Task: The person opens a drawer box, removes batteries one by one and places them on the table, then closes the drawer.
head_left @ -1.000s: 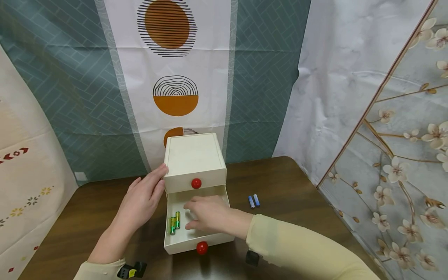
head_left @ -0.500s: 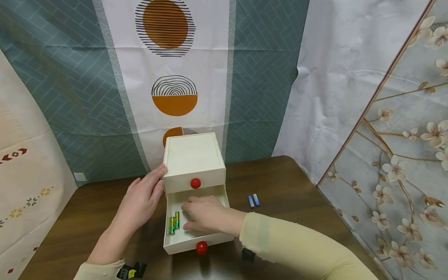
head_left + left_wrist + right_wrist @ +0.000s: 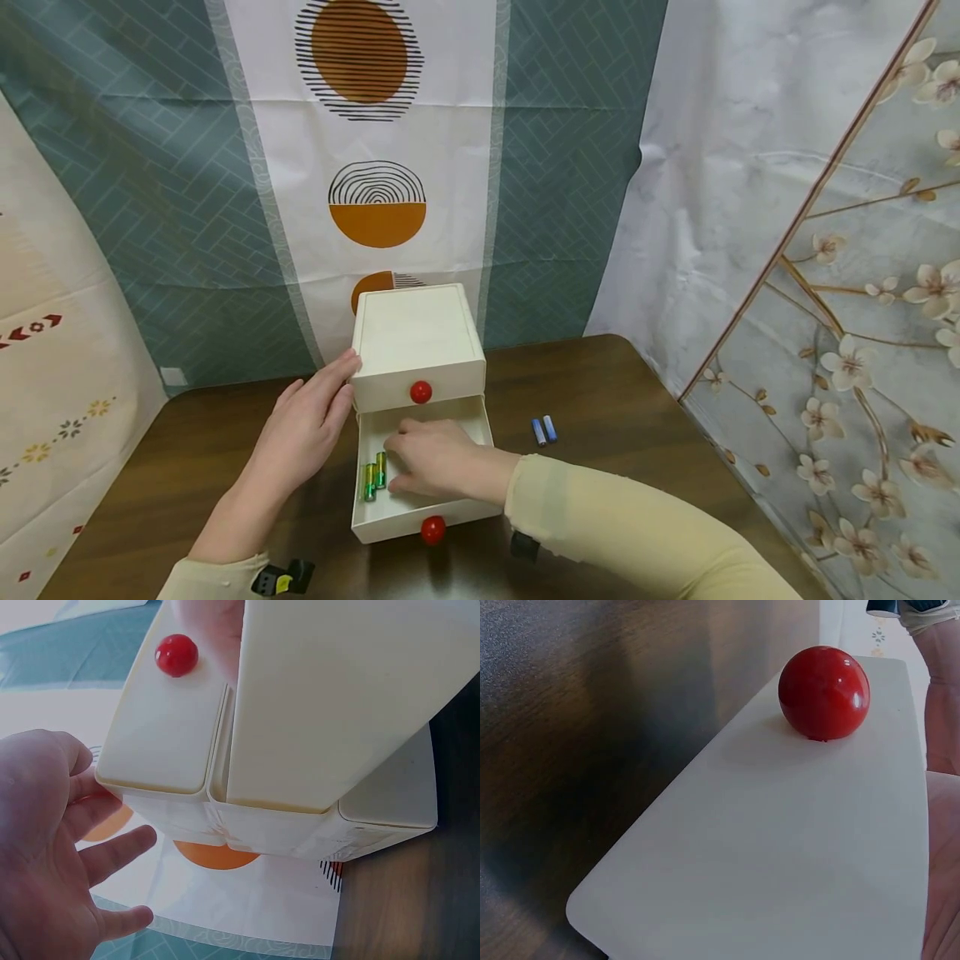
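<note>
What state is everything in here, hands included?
Rectangular white top drawer: closed
Rectangular white middle drawer: pulled open
White bottom drawer: looks closed
Two green-gold cylindrical batteries: lying in the middle drawer
Two blue cylindrical batteries: lying on the brown table
Left hand: touching the white cabinet
Right hand: inside the middle drawer, grip hidden

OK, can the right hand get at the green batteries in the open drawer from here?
Probably yes: the right hand is inside the open drawer, its thumb close to the green batteries, with nothing visible between them.
</note>
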### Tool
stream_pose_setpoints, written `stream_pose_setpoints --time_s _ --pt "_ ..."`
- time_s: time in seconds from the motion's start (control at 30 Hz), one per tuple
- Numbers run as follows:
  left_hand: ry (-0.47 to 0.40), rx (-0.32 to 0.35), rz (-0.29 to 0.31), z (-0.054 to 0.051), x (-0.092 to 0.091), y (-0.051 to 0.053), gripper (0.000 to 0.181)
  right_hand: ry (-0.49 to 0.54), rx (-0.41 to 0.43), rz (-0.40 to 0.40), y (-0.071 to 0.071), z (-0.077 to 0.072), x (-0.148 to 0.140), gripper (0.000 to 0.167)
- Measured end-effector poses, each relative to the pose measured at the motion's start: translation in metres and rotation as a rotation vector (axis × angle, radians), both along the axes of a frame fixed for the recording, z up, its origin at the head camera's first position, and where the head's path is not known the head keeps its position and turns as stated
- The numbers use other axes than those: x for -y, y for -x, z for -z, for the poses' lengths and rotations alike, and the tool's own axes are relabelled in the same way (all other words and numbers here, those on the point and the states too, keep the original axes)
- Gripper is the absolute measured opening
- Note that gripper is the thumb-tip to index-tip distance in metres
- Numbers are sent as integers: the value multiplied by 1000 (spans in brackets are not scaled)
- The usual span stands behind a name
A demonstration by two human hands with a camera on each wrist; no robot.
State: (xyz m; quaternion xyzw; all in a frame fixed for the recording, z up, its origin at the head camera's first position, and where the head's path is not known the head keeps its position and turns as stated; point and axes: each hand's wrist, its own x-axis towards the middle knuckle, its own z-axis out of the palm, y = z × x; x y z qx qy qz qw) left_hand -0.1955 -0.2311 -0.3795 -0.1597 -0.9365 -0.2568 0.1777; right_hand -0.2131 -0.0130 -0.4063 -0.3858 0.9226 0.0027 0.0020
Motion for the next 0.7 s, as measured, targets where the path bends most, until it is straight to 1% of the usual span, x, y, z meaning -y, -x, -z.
stream_pose_setpoints --time_s 0.23,0.7 --pt "-1 3 -3 1 0 0 48 3 -7 3 3 5 4 48" --pt "-5 8 -4 0 0 0 48 -22 -30 -17 2 4 9 50"
